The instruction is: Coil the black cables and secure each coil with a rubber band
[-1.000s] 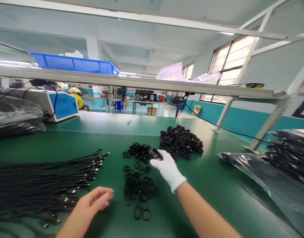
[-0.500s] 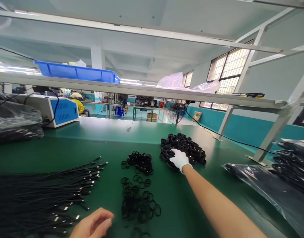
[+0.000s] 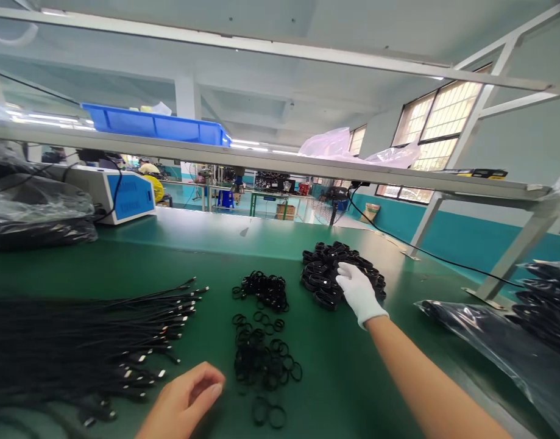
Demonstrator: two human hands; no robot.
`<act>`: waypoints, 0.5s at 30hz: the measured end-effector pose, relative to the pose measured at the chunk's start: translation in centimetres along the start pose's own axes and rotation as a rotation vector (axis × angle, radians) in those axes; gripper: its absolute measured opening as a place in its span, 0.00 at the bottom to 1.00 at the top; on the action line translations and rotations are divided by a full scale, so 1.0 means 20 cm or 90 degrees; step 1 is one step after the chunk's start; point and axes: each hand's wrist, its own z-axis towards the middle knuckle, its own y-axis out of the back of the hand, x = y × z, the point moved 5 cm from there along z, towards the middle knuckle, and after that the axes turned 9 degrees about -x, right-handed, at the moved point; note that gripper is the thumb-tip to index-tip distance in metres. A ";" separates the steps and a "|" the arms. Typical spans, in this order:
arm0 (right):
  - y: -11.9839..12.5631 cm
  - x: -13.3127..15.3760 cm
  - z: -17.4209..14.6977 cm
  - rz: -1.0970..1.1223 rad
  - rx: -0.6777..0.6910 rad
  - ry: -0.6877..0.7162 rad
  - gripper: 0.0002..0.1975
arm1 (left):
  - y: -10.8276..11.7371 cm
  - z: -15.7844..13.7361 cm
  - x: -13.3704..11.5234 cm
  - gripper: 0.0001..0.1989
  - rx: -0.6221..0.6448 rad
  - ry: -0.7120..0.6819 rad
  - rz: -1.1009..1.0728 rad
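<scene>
My right hand (image 3: pixel 359 294), in a white glove, is over the right side of a pile of coiled black cables (image 3: pixel 323 274). Its fingers are stretched out, and no coil shows lifted in them. My bare left hand (image 3: pixel 186 396) is low at the front, its thumb and curled fingers pressed together with nothing visible in them. It is between straight black cables (image 3: pixel 101 341) with pale connector ends on the left and loose black rings (image 3: pixel 261 360) on the right. Behind those lies a smaller heap of black rings (image 3: pixel 265 289).
Plastic-wrapped black goods (image 3: pixel 481 335) lie on the right of the green table (image 3: pixel 206 247). A blue and white machine (image 3: pixel 131 192) and a bagged bundle (image 3: pixel 37 210) stand at the back left. Overhead runs a shelf (image 3: pixel 270 160) with a blue tray (image 3: pixel 161 126).
My right hand has shifted to the right across the coil pile. My left hand keeps its curled shape beside the rings. The whole view has shifted slightly.
</scene>
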 end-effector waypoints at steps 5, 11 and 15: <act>-0.24 0.34 -0.55 0.157 0.177 0.011 0.25 | 0.00 -0.09 -0.14 0.08 -0.088 -0.031 -0.008; -0.49 0.37 -1.13 0.164 0.347 -0.040 0.30 | 0.09 -0.37 -0.20 0.04 -0.184 -0.094 0.125; -0.52 0.30 -1.27 0.036 0.407 -0.051 0.28 | 0.41 -0.52 -0.04 0.07 -0.306 -0.032 0.339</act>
